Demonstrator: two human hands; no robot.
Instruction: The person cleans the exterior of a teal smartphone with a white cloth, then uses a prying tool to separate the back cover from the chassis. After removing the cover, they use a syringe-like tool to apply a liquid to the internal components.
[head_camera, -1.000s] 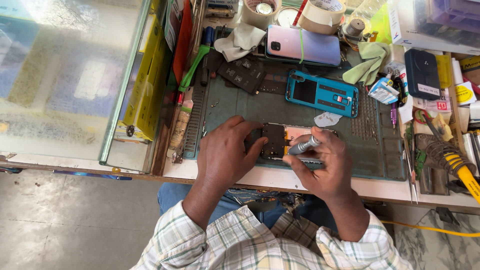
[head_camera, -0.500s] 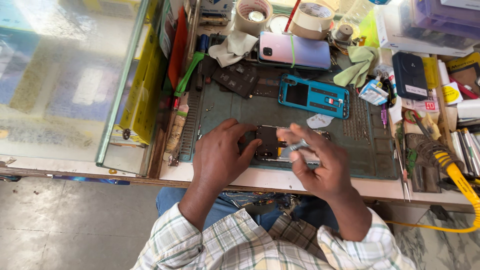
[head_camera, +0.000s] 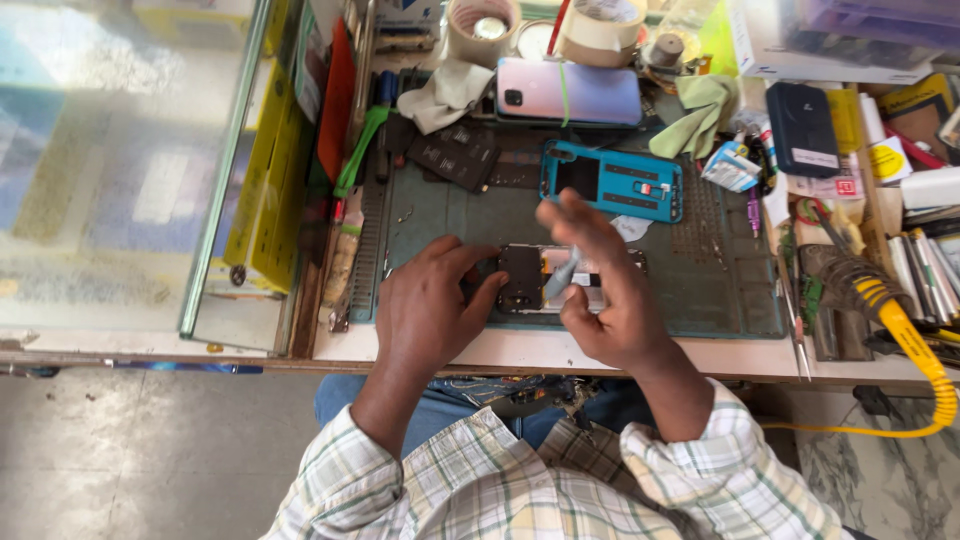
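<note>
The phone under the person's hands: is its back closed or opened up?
Opened up: the phone shows a bare dark board, and a teal back cover lies apart.

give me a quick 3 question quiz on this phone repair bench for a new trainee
1. True or false: the left hand rests on the opened phone lying on the green work mat.
2. Which hand holds the slim grey tool?
A) left hand
B) right hand
C) neither
3. Fill in: the teal phone back cover lies on the mat just ____ the opened phone, further from the person.

Key:
1. True
2. B
3. beyond
</note>
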